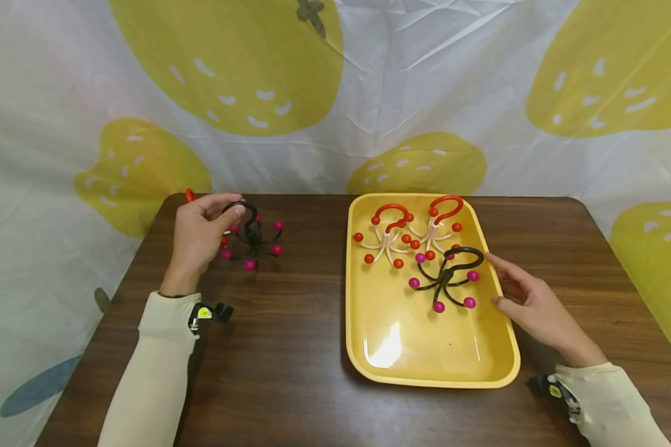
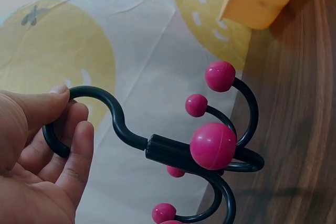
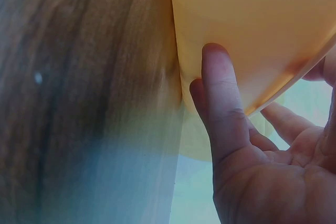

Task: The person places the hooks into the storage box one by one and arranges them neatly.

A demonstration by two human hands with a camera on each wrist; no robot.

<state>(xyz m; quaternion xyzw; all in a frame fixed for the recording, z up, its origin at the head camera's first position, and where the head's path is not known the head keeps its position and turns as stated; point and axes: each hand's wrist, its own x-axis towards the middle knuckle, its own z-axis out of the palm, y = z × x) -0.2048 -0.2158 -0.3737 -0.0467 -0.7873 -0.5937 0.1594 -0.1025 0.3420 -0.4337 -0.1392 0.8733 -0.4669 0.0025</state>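
Observation:
My left hand (image 1: 192, 233) pinches the looped handle of a black head massager (image 2: 170, 153) with magenta ball tips, thumb and fingers on the hook. Its prongs spread to the right of the hand in the head view. Mostly hidden behind that hand is a red-handled massager (image 1: 189, 195). My right hand (image 1: 534, 304) is at the right side of a yellow tray (image 1: 430, 380); in the right wrist view its extended fingers (image 3: 220, 82) touch the outer wall below the rim. Inside the tray are another black massager (image 1: 443, 279) and two white massagers with red handles (image 1: 388, 239) (image 1: 433, 231).
The tray stands on a dark wooden table (image 1: 279, 372), right of centre, with its massagers toward the back. A white curtain with yellow fruit prints (image 1: 291, 164) hangs behind the table's far edge.

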